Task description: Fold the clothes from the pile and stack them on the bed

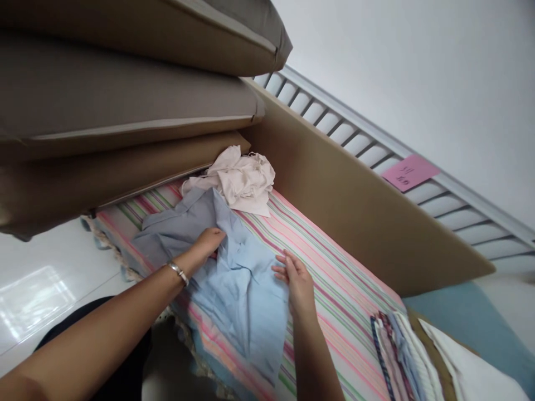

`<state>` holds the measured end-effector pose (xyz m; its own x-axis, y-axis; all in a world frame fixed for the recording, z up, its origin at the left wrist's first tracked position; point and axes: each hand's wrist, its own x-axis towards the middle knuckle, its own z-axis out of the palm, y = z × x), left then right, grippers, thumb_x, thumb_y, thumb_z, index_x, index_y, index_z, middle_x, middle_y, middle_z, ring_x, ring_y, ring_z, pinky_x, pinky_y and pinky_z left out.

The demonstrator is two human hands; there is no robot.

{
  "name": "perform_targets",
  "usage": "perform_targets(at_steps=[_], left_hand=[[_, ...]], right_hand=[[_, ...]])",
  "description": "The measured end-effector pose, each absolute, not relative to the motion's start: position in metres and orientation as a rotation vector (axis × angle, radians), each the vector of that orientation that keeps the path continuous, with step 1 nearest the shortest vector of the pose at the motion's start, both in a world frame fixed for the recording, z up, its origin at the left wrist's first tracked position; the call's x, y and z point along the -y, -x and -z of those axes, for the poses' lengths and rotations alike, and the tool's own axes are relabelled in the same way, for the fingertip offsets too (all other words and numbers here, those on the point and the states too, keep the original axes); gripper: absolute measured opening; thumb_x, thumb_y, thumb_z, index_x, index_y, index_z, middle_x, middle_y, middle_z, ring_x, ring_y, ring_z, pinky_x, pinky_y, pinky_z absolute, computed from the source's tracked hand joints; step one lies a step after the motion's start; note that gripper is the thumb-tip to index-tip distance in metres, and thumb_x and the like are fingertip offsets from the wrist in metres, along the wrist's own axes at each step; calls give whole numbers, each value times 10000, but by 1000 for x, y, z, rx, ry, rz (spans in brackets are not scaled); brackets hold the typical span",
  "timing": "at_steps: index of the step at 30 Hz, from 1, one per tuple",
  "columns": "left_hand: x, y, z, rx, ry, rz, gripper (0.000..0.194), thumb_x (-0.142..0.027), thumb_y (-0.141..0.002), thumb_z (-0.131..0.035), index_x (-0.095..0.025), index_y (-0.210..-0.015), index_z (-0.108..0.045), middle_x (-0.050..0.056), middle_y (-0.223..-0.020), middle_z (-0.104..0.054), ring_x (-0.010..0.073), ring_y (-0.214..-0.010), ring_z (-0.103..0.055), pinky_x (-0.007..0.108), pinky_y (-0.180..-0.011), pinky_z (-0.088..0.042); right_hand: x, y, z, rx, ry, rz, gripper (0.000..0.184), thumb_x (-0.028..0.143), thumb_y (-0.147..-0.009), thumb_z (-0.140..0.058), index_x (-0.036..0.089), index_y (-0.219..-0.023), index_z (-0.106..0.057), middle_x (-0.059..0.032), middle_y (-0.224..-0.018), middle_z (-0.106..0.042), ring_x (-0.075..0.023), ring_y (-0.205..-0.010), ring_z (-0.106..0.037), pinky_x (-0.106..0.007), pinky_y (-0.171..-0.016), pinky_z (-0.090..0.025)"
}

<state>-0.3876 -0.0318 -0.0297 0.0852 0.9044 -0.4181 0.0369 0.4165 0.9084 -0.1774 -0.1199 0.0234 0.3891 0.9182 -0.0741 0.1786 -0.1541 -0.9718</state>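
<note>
A light blue shirt (251, 289) lies spread and wrinkled over a striped cloth (330, 273). My left hand (211, 240) is closed on the shirt's upper middle, pinching a fold of the fabric. At the shirt's right edge is my right hand (297, 278), its fingers bent and a little apart; whether the fingertips touch the fabric I cannot tell. Just beyond the shirt sits a crumpled whitish cloth (244, 178). A bracelet (179, 273) circles my left wrist.
Large brown cushions (137, 100) are stacked at the upper left. A tan board (355, 189) leans along the far side, before a barred rail (351, 136) bearing a pink note (411, 171). Folded clothes (418, 345) stand in a row at the lower right.
</note>
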Motion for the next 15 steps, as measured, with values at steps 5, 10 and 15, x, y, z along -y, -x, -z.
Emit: perform_targets(at_steps=[5, 10, 15], left_hand=[[32, 392, 30, -1445, -1508, -967, 312, -59, -702, -475, -188, -940, -631, 58, -994, -669, 191, -973, -603, 297, -880, -460], [45, 397, 22, -1239, -2130, -673, 446, 4, -639, -469, -184, -998, -653, 84, -1228, -585, 224, -1198, -481, 337, -1027, -352], [54, 399, 28, -1179, -2197, -263, 693, -252, -578, -748, -221, -1236, -529, 141, -1485, -289, 363, -1373, -200, 507, -1070, -243]], right_hand=[[102, 132, -3, 1371, 1871, -486, 363, 393, -715, -585, 177, -996, -662, -90, -1012, -689, -246, -952, -629, -425, -902, -457], [97, 138, -9, 1759, 1881, -317, 352, 367, -755, -508, 189, -1019, -659, -94, -1082, -668, -251, -1033, -595, -444, -950, -420], [102, 190, -4, 2108, 1795, -230, 498, 362, -711, -623, 207, -1182, -579, -105, -1260, -567, -289, -1159, -502, -459, -979, -377]])
